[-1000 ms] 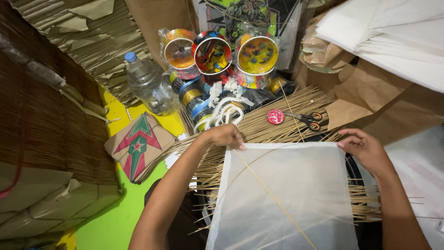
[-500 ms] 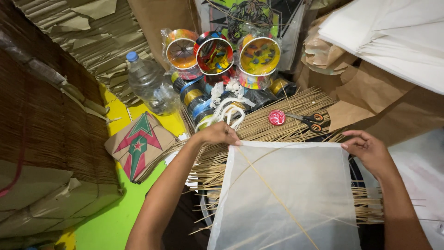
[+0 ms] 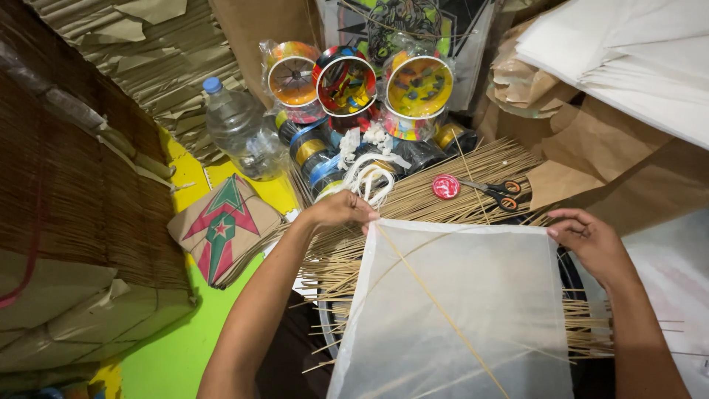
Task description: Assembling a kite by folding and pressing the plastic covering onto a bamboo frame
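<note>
Head view looks straight down on a white paper sheet (image 3: pixel 473 310) spread in front of me, a thin stick (image 3: pixel 443 310) running across it on a slant. My left hand (image 3: pixel 341 209) pinches the sheet's far left corner, fingers closed on the paper. My right hand (image 3: pixel 591 240) rests at the far right corner with fingers curled over the edge, touching it; I cannot tell whether they actually clamp it. The sheet lies on top of a spread of thin bamboo sticks (image 3: pixel 443 185) that fan out past it on both sides. Left of them, a folded kite (image 3: pixel 221 225) with a red and green pattern lies on a yellow-green surface (image 3: pixel 170 347). Just beyond the sheet sit a small red disc (image 3: pixel 445 186) and scissors (image 3: pixel 496 193) with orange handles. Farther off stand a clear plastic bottle (image 3: pixel 240 129) and three colourful string reels (image 3: pixel 351 80) in plastic wrap.
</note>
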